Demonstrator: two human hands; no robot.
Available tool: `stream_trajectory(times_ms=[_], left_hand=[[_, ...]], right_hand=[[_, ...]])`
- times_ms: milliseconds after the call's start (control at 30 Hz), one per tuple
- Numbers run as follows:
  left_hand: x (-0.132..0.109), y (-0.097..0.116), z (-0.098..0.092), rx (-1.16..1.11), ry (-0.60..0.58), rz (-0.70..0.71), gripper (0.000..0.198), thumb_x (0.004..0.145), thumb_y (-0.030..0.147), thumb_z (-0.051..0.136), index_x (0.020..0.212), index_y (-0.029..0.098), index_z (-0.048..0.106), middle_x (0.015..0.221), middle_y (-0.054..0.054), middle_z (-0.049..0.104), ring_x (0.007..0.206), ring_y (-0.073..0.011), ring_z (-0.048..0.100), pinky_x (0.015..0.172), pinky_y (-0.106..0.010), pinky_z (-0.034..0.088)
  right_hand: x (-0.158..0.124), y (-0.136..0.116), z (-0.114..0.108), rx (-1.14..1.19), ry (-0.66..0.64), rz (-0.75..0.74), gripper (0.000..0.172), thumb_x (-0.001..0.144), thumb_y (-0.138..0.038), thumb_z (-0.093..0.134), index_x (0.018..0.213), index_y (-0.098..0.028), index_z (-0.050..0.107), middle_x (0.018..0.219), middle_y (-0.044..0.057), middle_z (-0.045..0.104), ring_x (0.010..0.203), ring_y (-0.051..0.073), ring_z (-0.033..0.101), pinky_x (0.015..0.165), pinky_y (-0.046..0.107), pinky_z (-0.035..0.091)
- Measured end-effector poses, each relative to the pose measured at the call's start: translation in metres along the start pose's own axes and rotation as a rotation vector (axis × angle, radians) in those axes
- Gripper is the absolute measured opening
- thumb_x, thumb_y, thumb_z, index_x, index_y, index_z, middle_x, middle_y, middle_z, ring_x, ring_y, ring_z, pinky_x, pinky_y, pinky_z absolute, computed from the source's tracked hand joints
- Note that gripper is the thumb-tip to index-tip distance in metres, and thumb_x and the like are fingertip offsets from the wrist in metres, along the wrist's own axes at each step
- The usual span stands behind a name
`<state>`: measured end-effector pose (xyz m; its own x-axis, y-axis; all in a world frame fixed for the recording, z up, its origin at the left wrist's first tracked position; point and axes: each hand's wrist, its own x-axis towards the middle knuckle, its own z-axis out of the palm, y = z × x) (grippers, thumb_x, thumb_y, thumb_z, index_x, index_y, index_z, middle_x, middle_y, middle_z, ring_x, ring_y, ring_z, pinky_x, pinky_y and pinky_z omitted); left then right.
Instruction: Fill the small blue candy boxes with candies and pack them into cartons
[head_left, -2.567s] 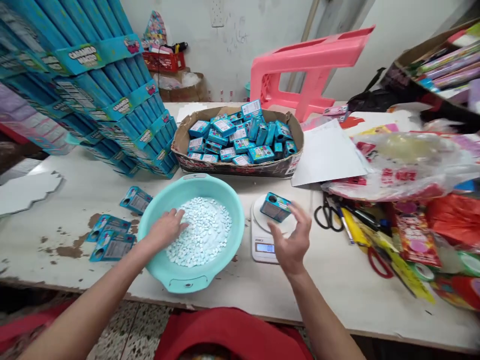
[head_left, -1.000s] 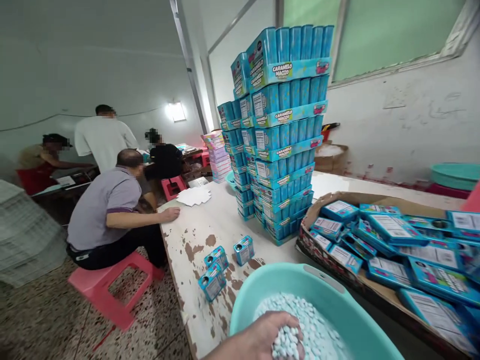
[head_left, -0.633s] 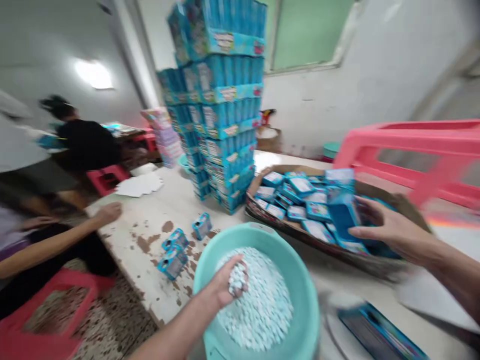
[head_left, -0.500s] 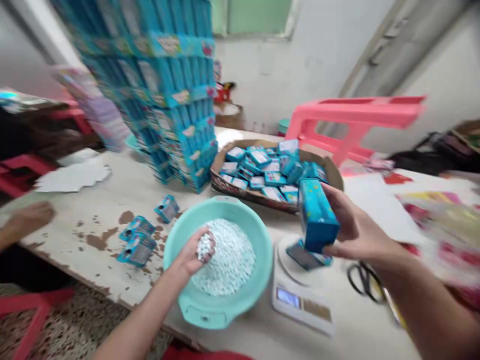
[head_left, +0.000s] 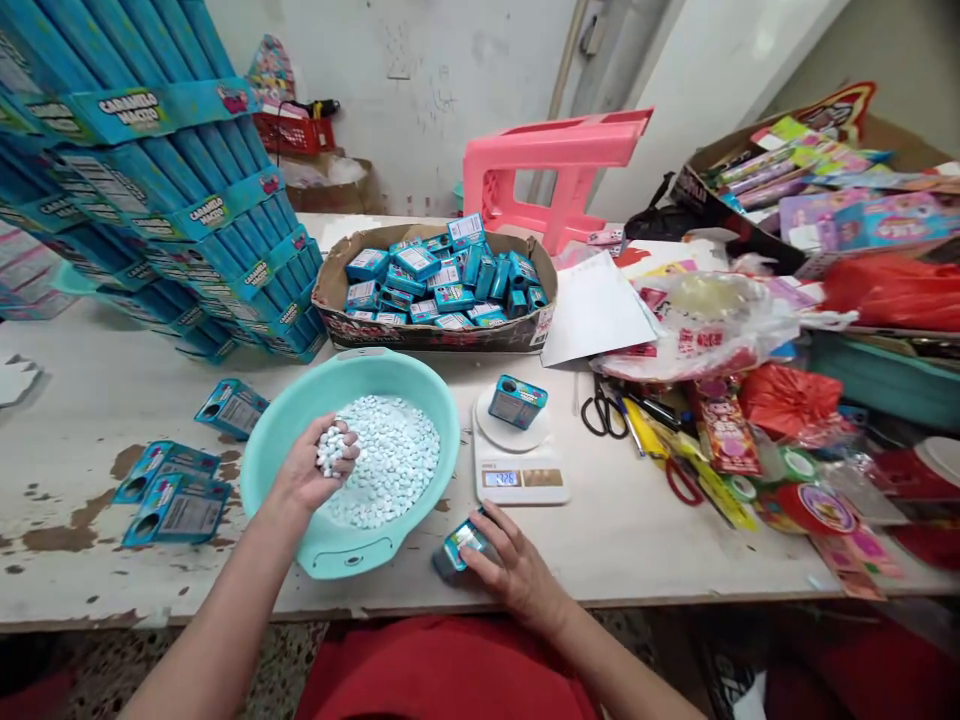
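Note:
Palm up over the turquoise basin [head_left: 442, 430], my left hand [head_left: 319, 470] is closed around a handful of small white candies [head_left: 330, 450]. More white candies [head_left: 397, 450] are heaped in the basin beneath it. My right hand [head_left: 517, 570] grips a small blue candy box [head_left: 461, 545] at the front of the table, just right of the basin. White pieces show at the top of that box. Another blue box [head_left: 517, 402] rests on the white kitchen scale [head_left: 525, 480], whose display is lit.
Several blue boxes with round holes [head_left: 180, 508] lie left of the basin. Behind it are a carton [head_left: 442, 338] full of small blue boxes and a tall stack of blue display packs [head_left: 202, 210]. Scissors [head_left: 604, 410], pens and bagged sweets crowd the right side, near a pink stool [head_left: 555, 145].
The view has swung right. My right hand has brought its blue box from above the scale down to the table's front. My left hand still holds candies over the basin.

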<state>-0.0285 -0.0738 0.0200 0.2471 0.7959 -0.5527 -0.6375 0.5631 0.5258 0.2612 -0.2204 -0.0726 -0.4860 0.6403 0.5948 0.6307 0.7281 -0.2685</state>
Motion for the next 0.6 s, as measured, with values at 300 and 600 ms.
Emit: stream_trajectory(times_ms=[300,600], left_hand=[[0.004,-0.001,-0.003,-0.031,0.018,-0.010,0.015,0.086,0.021,0.048,0.072,0.016,0.047,0.061,0.000,0.044,0.046,-0.0083,0.042,0.034,-0.015,0.034],[0.000,-0.004,0.005,-0.097,0.112,0.000,0.017,0.083,0.023,0.050,0.069,0.016,0.044,0.057,0.001,0.046,0.042,-0.0085,0.043,0.032,-0.016,0.034]], right_hand=[[0.041,-0.026,-0.003,0.231,0.070,0.319,0.047,0.062,-0.052,0.074,0.090,-0.021,0.052,0.119,0.015,0.051,0.119,0.036,0.045,0.093,0.054,0.045],[0.053,-0.042,0.000,0.398,0.010,0.518,0.070,0.060,-0.008,0.054,0.127,-0.017,0.037,0.143,0.017,0.030,0.135,0.035,0.028,0.104,0.054,0.035]])
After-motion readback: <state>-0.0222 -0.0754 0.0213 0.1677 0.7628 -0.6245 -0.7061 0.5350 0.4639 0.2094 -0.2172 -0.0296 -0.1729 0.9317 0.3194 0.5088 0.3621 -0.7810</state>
